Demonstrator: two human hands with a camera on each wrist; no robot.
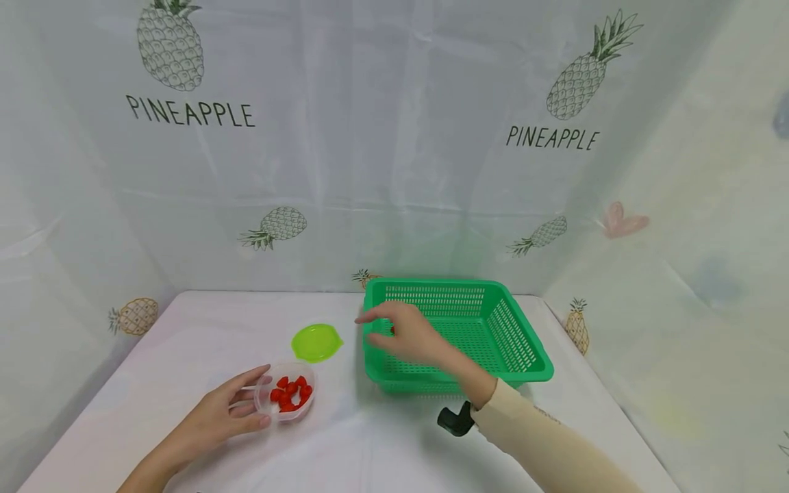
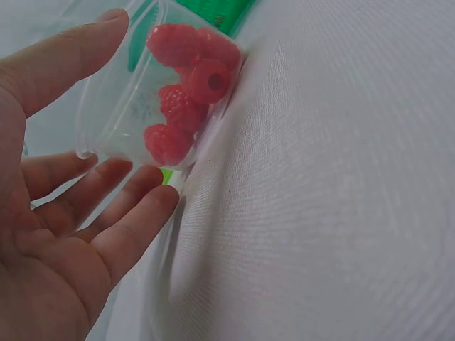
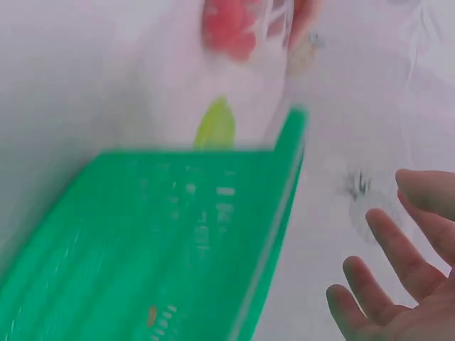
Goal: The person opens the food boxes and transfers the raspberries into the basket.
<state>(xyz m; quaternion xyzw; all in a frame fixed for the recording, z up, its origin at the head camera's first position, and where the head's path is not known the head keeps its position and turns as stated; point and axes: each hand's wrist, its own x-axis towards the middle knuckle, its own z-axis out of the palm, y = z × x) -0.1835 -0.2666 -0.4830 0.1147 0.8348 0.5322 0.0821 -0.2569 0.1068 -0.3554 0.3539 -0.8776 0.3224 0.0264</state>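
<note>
A clear container [image 1: 264,405] with several red berries [image 1: 285,398] stands on the left half of the table. My left hand [image 1: 217,413] cups its left side, thumb and fingers spread and loosely bent; the left wrist view shows the fingertips at the rim of the container [image 2: 117,135]. Above the left side of the green basket [image 1: 456,378] hovers my right hand [image 1: 411,337], thumb and index finger apart. One small red piece [image 1: 393,330] shows between them, inside the basket. No object is in my right hand [image 3: 405,277] in the right wrist view.
Behind the clear container lies a lime-green lid [image 1: 316,342], left of the basket. A black device [image 1: 456,419] is at my right wrist. White sheets with pineapple prints hang behind and beside the table.
</note>
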